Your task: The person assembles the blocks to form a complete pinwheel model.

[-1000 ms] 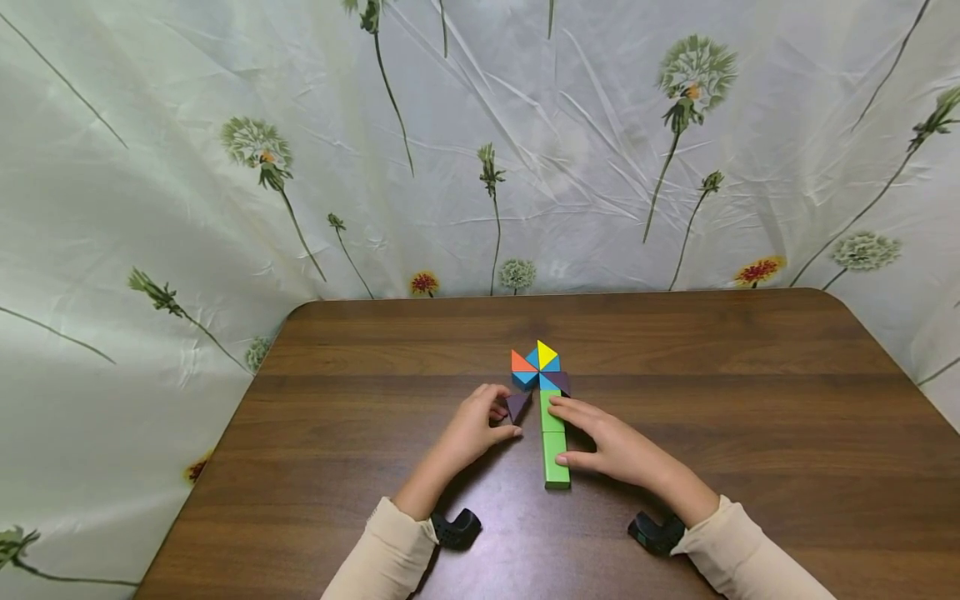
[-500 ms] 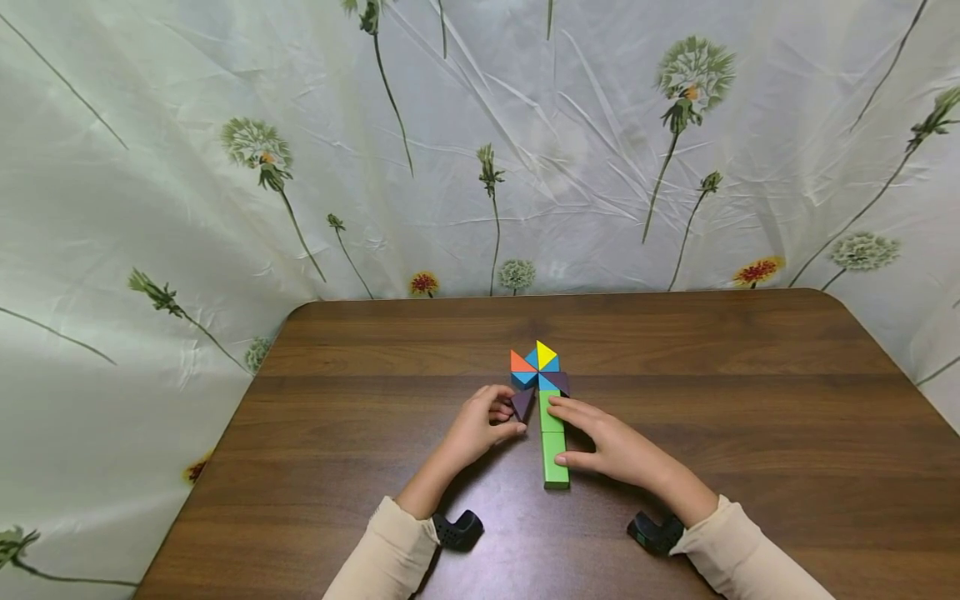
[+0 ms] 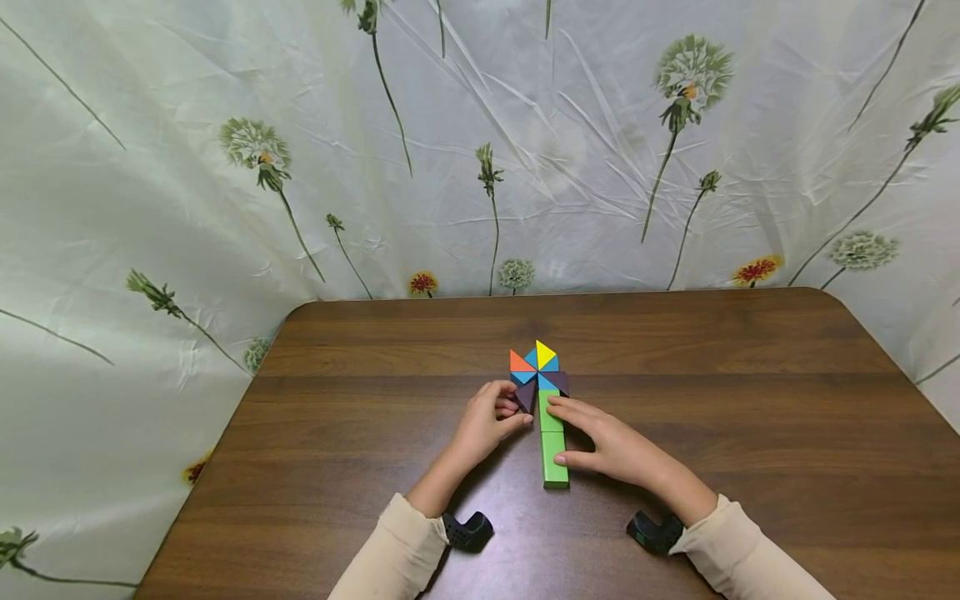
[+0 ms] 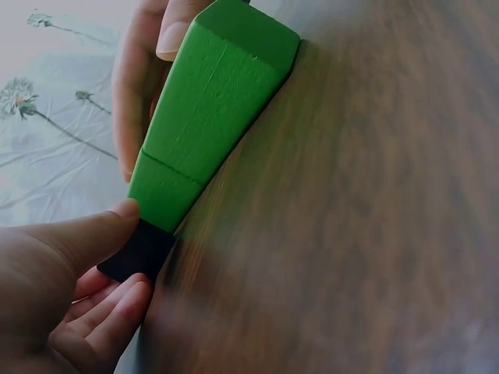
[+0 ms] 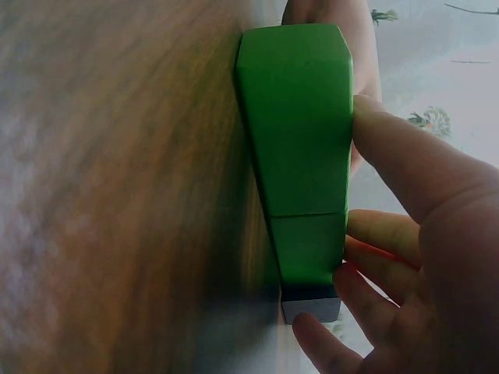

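A dark purple triangular block (image 3: 526, 395) is pinched by my left hand (image 3: 483, 425), its tip pointing down close to the green column. In the left wrist view, thumb and fingers grip this dark block (image 4: 140, 251). Two green rectangular blocks (image 3: 553, 462) lie end to end below a pinwheel of triangular blocks. My right hand (image 3: 615, 446) rests along their right side, fingertips on the upper one and thumb on the lower. The pinwheel has yellow (image 3: 544, 356), orange (image 3: 520, 362) and blue triangles, plus another purple block (image 3: 559, 382) at its right.
The brown wooden table (image 3: 360, 350) carries the blocks near its middle. Behind it hangs a pale curtain (image 3: 570, 167) printed with dandelions. A black wrist device (image 3: 468, 532) sits on the left wrist, another (image 3: 655, 533) on the right.
My left hand has moved slightly right and forward, bringing the purple triangular block up against the pinwheel's lower left, beside the green column. The right hand has stayed in place.
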Demonstrator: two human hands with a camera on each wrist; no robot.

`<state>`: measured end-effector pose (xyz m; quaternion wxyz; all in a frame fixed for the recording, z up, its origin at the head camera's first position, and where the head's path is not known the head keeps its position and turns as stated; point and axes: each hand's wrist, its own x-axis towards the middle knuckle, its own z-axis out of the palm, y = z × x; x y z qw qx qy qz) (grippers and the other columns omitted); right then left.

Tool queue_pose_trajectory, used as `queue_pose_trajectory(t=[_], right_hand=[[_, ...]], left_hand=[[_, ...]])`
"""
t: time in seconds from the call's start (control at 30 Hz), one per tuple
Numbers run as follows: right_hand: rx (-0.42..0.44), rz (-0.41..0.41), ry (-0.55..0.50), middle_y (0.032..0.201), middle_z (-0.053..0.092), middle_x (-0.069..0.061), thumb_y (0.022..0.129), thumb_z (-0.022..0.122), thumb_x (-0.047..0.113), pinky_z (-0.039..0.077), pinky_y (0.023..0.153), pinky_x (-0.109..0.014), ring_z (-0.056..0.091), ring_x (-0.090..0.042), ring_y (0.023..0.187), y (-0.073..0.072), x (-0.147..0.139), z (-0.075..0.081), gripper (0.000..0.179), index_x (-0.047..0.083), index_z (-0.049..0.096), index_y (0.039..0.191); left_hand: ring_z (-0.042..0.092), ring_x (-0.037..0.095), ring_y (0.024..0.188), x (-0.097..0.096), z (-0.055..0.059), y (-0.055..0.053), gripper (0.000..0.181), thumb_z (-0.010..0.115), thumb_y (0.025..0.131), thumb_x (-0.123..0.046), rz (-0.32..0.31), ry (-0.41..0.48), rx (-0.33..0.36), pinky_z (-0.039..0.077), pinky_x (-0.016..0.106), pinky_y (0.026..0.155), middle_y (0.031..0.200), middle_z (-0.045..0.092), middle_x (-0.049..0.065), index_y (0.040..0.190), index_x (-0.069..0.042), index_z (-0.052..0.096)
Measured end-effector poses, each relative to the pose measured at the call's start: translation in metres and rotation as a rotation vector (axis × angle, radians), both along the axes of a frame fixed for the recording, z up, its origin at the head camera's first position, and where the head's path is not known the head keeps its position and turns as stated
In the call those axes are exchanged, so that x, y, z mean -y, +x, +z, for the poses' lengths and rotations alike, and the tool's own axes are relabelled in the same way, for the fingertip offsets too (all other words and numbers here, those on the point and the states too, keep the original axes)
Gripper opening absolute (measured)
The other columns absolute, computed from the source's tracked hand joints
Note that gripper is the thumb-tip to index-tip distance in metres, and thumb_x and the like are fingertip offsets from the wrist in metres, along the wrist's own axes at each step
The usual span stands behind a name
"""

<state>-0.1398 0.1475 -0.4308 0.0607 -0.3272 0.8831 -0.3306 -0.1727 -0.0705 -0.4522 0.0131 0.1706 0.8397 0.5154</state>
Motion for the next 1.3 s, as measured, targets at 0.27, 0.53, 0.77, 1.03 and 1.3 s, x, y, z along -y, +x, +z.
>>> queue_pose_trajectory(t=[0.27, 0.53, 0.77, 1.03, 1.3], right_hand=[[0.007, 0.000, 0.005, 0.141, 0.031, -0.009, 0.083, 0.058, 0.047, 0.030, 0.097, -0.046, 0.030, -0.027, 0.127, 0.0001, -0.0002, 0.0000, 0.072, 0.003, 0.037, 0.136], [0.003, 0.004, 0.005, 0.141, 0.031, -0.009, 0.083, 0.058, 0.047, 0.030, 0.098, -0.045, 0.030, -0.026, 0.127, -0.0001, 0.0000, -0.0001, 0.072, 0.003, 0.037, 0.136], [0.002, 0.001, 0.004, 0.141, 0.032, -0.009, 0.082, 0.059, 0.046, 0.030, 0.098, -0.045, 0.031, -0.026, 0.127, 0.0001, 0.0000, 0.0003, 0.072, 0.003, 0.037, 0.136], [-0.007, 0.001, 0.009, 0.142, 0.031, -0.009, 0.083, 0.058, 0.046, 0.030, 0.098, -0.045, 0.030, -0.026, 0.127, -0.0006, -0.0005, -0.0003, 0.071, 0.003, 0.037, 0.136], [-0.011, 0.002, -0.005, 0.143, 0.029, -0.008, 0.084, 0.058, 0.046, 0.030, 0.097, -0.045, 0.030, -0.026, 0.127, 0.0002, -0.0001, -0.0013, 0.071, 0.004, 0.036, 0.137]], left_hand=[[0.059, 0.020, 0.084, -0.0060, -0.0016, -0.0002, 0.036, 0.073, 0.075, -0.009, 0.025, 0.024, -0.006, 0.048, 0.019, 0.071, 0.097, 0.052, 0.011, 0.103, 0.004, 0.053], [0.060, 0.019, 0.083, -0.0093, -0.0017, -0.0006, 0.033, 0.070, 0.078, -0.008, 0.034, 0.024, -0.021, 0.048, 0.019, 0.071, 0.095, 0.052, 0.010, 0.102, 0.003, 0.051], [0.060, 0.019, 0.084, -0.0100, -0.0024, -0.0009, 0.030, 0.069, 0.078, -0.007, 0.039, 0.026, -0.028, 0.048, 0.019, 0.072, 0.095, 0.052, 0.011, 0.101, 0.003, 0.052], [0.059, 0.018, 0.086, -0.0104, -0.0021, -0.0024, 0.029, 0.068, 0.080, -0.009, 0.052, 0.007, -0.021, 0.047, 0.018, 0.072, 0.097, 0.053, 0.009, 0.102, 0.002, 0.053], [0.059, 0.017, 0.085, -0.0081, 0.0018, -0.0016, 0.029, 0.065, 0.083, -0.013, 0.067, -0.019, -0.055, 0.048, 0.019, 0.072, 0.100, 0.050, 0.010, 0.106, 0.001, 0.052]])
